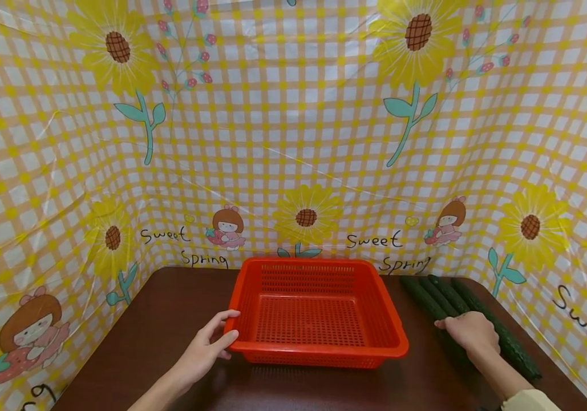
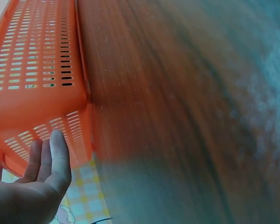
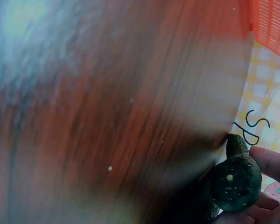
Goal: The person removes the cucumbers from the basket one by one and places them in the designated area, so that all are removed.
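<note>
A red plastic basket with slotted walls stands on the dark brown table. At its left side my left hand holds the rim, with the thumb near the front corner. In the left wrist view, fingers of the left hand lie against the outside of the basket's wall. To the right of the basket, several long dark green cucumbers lie side by side. My right hand grips one of them from above. The right wrist view shows the end of this cucumber between thumb and fingers; most of its length is hidden.
The wood-grain tabletop reaches back to a yellow checked cloth, which rises behind and on both sides. The cloth carries printed sunflowers and lettering.
</note>
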Available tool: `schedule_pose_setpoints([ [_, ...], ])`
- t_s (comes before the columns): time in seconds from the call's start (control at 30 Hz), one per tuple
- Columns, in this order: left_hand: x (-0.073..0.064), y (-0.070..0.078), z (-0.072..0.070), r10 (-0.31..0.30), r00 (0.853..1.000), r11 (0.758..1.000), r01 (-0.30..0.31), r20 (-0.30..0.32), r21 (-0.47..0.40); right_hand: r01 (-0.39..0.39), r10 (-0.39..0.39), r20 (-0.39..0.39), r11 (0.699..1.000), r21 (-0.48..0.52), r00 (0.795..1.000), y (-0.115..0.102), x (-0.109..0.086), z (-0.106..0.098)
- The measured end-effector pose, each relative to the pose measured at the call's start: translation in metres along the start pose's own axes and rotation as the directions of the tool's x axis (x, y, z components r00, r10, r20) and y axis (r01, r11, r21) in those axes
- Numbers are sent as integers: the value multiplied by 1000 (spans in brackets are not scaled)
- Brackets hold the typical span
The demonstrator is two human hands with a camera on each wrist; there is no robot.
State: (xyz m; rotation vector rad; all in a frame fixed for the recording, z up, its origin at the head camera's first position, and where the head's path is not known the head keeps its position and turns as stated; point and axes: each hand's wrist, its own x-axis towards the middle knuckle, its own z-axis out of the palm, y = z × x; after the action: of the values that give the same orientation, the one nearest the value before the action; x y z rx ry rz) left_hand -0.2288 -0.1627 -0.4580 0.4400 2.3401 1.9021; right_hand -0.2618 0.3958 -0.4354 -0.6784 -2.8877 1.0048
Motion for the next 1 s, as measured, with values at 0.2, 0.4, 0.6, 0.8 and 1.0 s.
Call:
schedule_pose_setpoints([
  [0.2,-1,-1,0,-6,1000,1000,6,-8,1,15,-14,17,998,-64,1000,4,7,5],
  [0.4,0,-2,0,-8,1000,1000,8,-18,4,84,-79,43,987,-135,996,4,11,9],
  [0.6,2,-2,1,-22,1000,1000,22,-8,3,111,-105,42,980,-168,994,4,15,4],
  [0.8,1,-2,1,-9,1000,1000,9,-11,-2,159,-155,42,977,-139,987,-3,11,-1],
  [1.0,0,-1,2,-8,1000,1000,8,-13,-10,259,-257,32,964,-64,966,-21,3,-6],
])
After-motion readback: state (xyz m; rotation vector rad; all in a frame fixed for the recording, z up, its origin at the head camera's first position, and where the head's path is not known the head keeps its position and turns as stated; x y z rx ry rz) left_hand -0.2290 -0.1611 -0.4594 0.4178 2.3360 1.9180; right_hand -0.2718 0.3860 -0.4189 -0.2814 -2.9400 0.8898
